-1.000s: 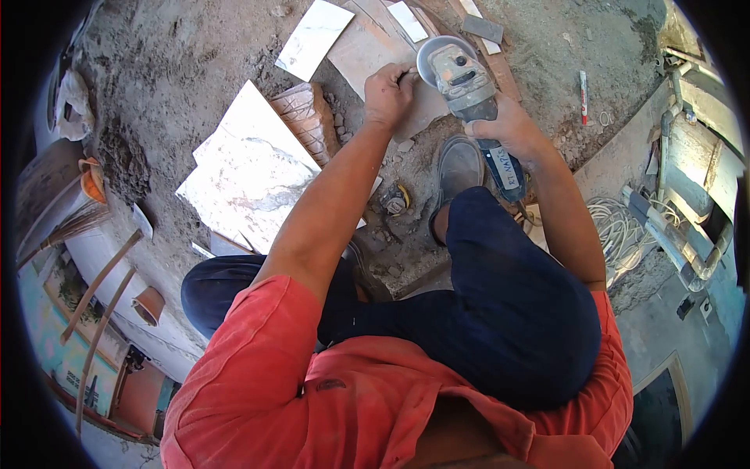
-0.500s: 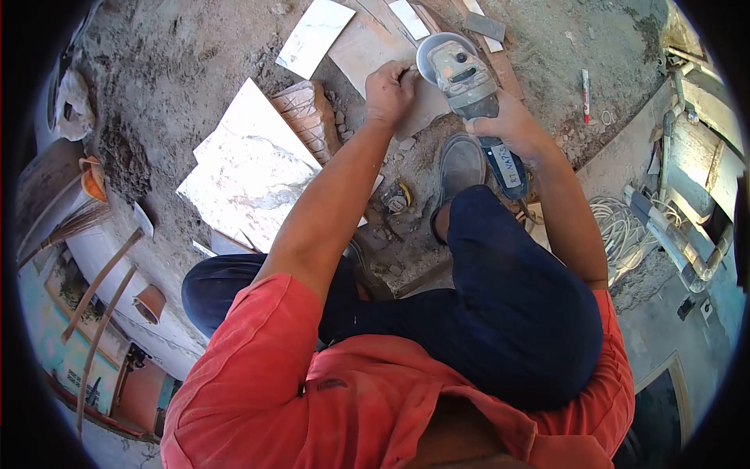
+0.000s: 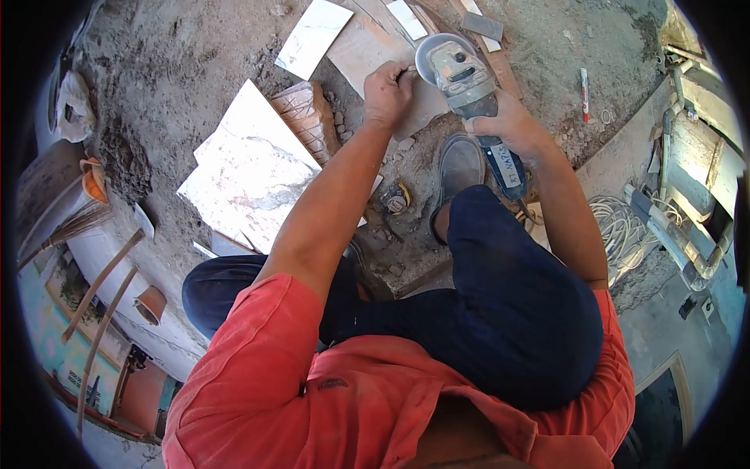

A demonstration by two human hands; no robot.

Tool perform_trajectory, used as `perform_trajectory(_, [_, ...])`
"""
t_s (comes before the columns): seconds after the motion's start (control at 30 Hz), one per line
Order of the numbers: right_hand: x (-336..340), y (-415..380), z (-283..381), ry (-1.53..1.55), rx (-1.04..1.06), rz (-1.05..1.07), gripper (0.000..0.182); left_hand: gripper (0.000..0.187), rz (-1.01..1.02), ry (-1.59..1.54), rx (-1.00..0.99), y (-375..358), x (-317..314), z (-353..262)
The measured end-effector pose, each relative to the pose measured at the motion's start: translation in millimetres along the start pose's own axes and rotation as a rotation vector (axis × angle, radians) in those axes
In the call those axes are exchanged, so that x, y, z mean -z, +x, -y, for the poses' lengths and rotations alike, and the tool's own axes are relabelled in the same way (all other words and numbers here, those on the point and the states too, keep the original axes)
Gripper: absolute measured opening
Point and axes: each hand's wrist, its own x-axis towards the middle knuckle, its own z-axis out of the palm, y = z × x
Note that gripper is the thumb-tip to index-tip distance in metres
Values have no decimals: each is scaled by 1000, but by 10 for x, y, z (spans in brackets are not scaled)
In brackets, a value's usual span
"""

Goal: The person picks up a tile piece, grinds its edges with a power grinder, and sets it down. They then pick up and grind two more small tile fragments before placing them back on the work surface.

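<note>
My right hand (image 3: 512, 129) is wrapped round the body of an angle grinder (image 3: 467, 82), whose round disc (image 3: 430, 56) points away from me. My left hand (image 3: 387, 95) is closed, thumb and forefinger pinched together just left of the disc. Whatever sits in that pinch is too small to make out. Beneath both hands lies a flat dusty slab (image 3: 359, 48). A white marbled tile piece (image 3: 314, 37) rests at the slab's left edge, and a narrow white strip (image 3: 407, 19) is at its far end.
Larger marbled tiles (image 3: 250, 168) are stacked to the left, beside a broken block (image 3: 308, 117). A tape measure (image 3: 397, 198) lies near my shoe (image 3: 462, 168). On the right are a marker (image 3: 584, 95), coiled cable (image 3: 617, 230) and pipes (image 3: 707, 254).
Almost nothing differs. Both hands and the grinder hold nearly the same place, with only a very slight shift of the view.
</note>
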Motion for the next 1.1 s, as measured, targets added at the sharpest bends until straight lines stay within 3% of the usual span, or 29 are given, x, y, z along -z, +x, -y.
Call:
perform_trajectory(0.63, [-19, 3, 9, -15, 21, -16, 57, 23, 7, 7, 1, 13, 16, -24])
perform_trajectory(0.73, [47, 55, -128, 29, 19, -12, 69, 23, 17, -18, 7, -4, 28, -16])
perform_trajectory(1.03, [-1, -12, -9, 39, 8, 11, 55, 21, -7, 2, -31, 11, 1, -17])
perform_trajectory(1.1, [-26, -21, 17, 101, 28, 9, 65, 20, 12, 4, 3, 8, 7, -20])
